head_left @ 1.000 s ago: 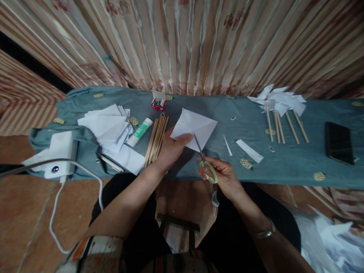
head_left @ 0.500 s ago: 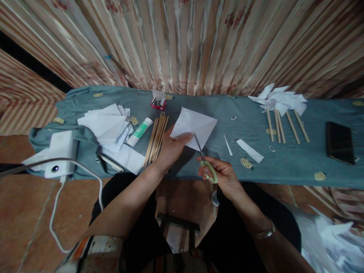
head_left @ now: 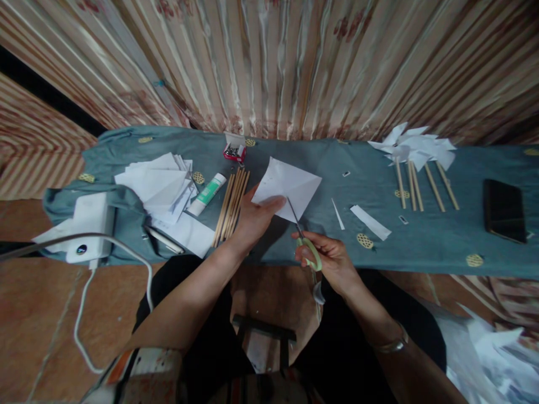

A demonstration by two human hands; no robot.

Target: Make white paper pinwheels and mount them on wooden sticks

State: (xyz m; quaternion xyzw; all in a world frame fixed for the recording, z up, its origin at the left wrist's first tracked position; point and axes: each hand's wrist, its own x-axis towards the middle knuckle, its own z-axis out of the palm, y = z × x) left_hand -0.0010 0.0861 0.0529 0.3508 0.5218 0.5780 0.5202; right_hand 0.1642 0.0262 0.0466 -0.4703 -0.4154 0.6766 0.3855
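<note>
A white square sheet of paper (head_left: 295, 182) is held above the cloth, turned like a diamond. My left hand (head_left: 256, 219) grips its left corner, with the thumb lying on top. In my right hand (head_left: 326, 255) are scissors (head_left: 310, 252) with pale green handles, fingers through the loops. Their dark blades lie across the lower edge of the sheet, the tips pointing towards its middle near my left thumb. Left of my left hand lies a row of several wooden sticks (head_left: 231, 205). A thin paper sliver (head_left: 337, 214) and a paper strip (head_left: 370, 222) rest to the right.
Several paper pinwheels on sticks (head_left: 416, 148) lie at the right, near a black phone (head_left: 503, 210). Leftwards are a glue stick (head_left: 207, 194), a red box of small metal pieces (head_left: 234, 151), stacked paper (head_left: 158, 182) and a white device (head_left: 90, 227) with a cable.
Almost nothing differs. Both hands, the paper and the scissors keep nearly the same place, with only a very slight shift.
</note>
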